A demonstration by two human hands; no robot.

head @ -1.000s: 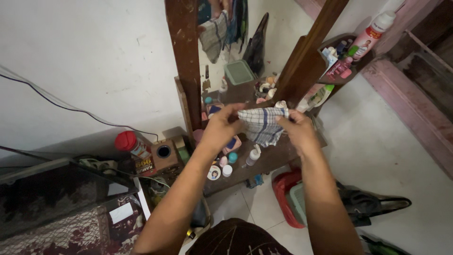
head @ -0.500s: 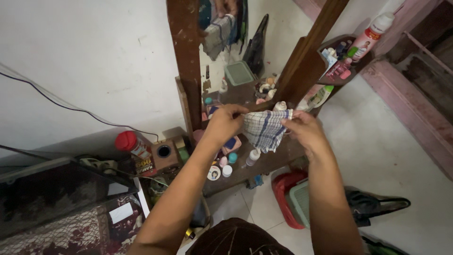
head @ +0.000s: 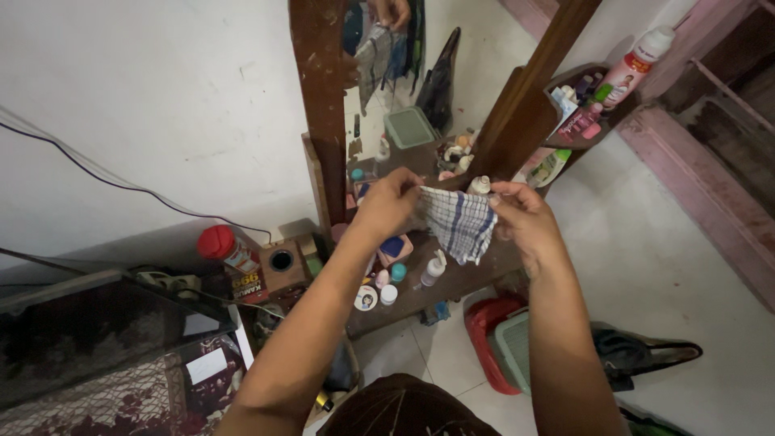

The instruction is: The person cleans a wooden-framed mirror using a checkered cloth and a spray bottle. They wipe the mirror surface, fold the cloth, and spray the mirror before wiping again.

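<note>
A white cloth with blue checks (head: 461, 224) hangs between my two hands in front of a wooden dressing table. My left hand (head: 389, 205) pinches its upper left corner. My right hand (head: 525, 220) grips its upper right edge. The cloth droops in folds over the table's shelf (head: 452, 278), where small bottles and jars stand. The mirror (head: 408, 89) behind shows the cloth and a hand reflected near its top.
A dark wooden mirror frame (head: 321, 105) rises ahead. A side shelf (head: 583, 97) holds a pink-and-white bottle (head: 635, 64). A red-lidded jar (head: 226, 246) and a small wooden box (head: 282, 262) stand at the left. Red and green baskets (head: 500, 347) lie on the tiled floor.
Both hands have shifted slightly right and up with the cloth. The cloth has turned and narrowed, now hanging more pointed between them.
</note>
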